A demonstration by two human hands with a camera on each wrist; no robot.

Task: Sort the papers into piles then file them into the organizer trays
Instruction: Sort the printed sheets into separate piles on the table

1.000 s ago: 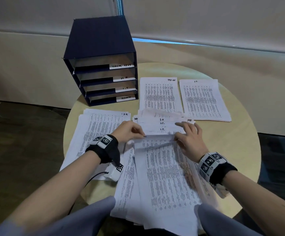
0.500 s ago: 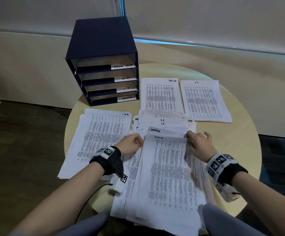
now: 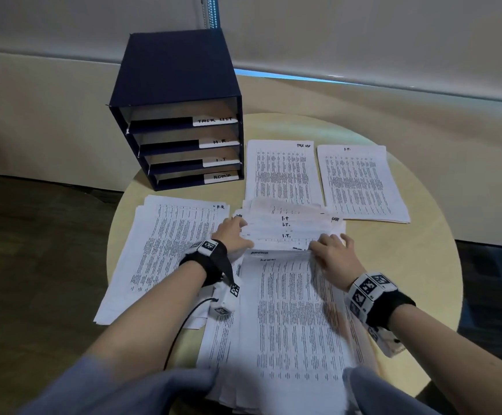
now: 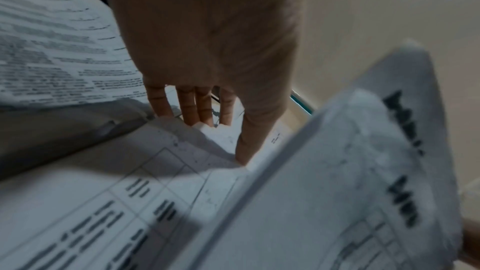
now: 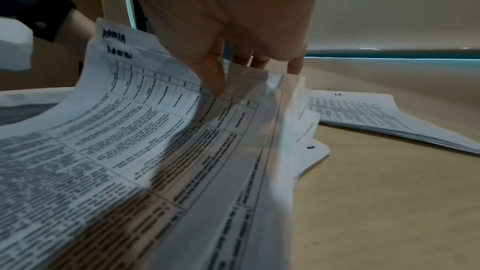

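On the round table, a fan of unsorted sheets (image 3: 291, 226), several marked "I.T.", lies in the middle. My left hand (image 3: 240, 235) is at the fan's left edge. Its fingers (image 4: 187, 106) reach in behind one sheet and the thumb lies in front of it. My right hand (image 3: 326, 250) pinches the top edge of the "Admin" sheets (image 5: 145, 93), thumb on top and fingers behind. These sheets curl up off the near pile (image 3: 288, 319). The navy organizer (image 3: 177, 94) stands at the back left with trays labelled Task List, H.R., I.T. and Admin.
Sorted piles lie around the fan: "H.R" (image 3: 168, 250) at the left, "Task list" (image 3: 282, 172) behind it, "I.T." (image 3: 360, 181) at the back right. Bare table (image 3: 393, 265) shows to the right. The near pile overhangs the front edge above my knees.
The "Admin" sheets were drawn off the fan toward me and now sit lower over the near pile. My left hand has gone back up to the fan's left edge.
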